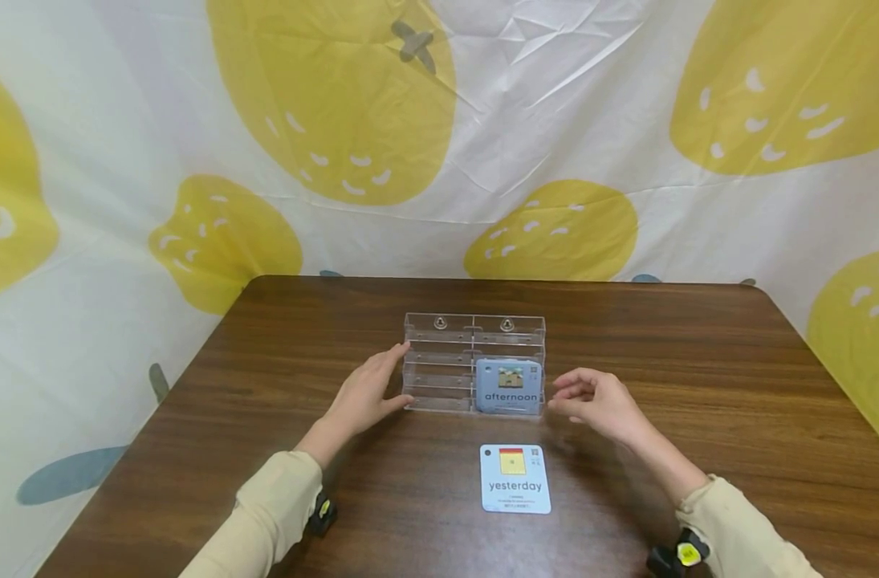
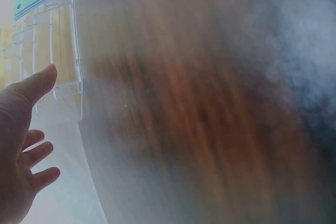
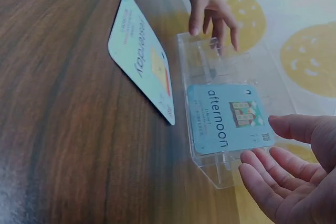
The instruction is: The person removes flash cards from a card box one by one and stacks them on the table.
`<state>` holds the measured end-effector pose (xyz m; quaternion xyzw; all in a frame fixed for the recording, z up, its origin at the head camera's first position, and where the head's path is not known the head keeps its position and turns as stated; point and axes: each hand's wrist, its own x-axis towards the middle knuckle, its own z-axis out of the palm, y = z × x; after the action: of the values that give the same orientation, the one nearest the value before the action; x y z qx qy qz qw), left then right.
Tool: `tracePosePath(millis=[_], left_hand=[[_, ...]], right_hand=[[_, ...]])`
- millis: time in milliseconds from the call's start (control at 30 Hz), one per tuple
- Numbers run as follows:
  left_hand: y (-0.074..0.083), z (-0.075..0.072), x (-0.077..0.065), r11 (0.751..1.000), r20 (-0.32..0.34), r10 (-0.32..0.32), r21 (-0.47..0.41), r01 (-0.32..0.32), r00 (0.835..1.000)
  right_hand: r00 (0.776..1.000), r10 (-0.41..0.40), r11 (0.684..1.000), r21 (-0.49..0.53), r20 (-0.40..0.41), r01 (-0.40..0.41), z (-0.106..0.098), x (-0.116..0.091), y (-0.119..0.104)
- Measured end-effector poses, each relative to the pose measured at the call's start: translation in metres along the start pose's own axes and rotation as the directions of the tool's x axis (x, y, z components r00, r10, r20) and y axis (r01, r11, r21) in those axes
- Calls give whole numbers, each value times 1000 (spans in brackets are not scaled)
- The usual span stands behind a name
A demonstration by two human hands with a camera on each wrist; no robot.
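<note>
A clear acrylic card rack [image 1: 439,369] with two columns of tiered slots stands on the table. Blue cards, the front one reading "afternoon" [image 1: 510,387], sit in its lower right slots. My left hand [image 1: 363,393] is at the rack's left side, fingers extended, thumb near the bottom corner; whether it touches is hard to tell. On the other side, my right hand [image 1: 601,404] hovers just beside the rack, fingers loosely bent and holding nothing. In the right wrist view its fingertips are close to the edge of the "afternoon" card [image 3: 231,116]. A "yesterday" card [image 1: 514,479] lies flat in front of the rack.
The brown wooden table [image 1: 302,321] has rounded far corners. Behind it and to both sides hangs a white cloth [image 1: 381,241] printed with yellow lemons. A black wrist device [image 1: 322,514] is strapped at each cuff.
</note>
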<state>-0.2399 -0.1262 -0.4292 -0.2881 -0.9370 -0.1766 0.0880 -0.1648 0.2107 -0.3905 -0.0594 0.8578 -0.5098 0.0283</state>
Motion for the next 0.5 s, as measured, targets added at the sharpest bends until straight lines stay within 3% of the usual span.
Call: tracePosePath(millis=[500], left_hand=[[0,1,0,1000,2,0,4,0,1000]], right_hand=[[999,-21,1000,21,-48,22,2,13,-2]])
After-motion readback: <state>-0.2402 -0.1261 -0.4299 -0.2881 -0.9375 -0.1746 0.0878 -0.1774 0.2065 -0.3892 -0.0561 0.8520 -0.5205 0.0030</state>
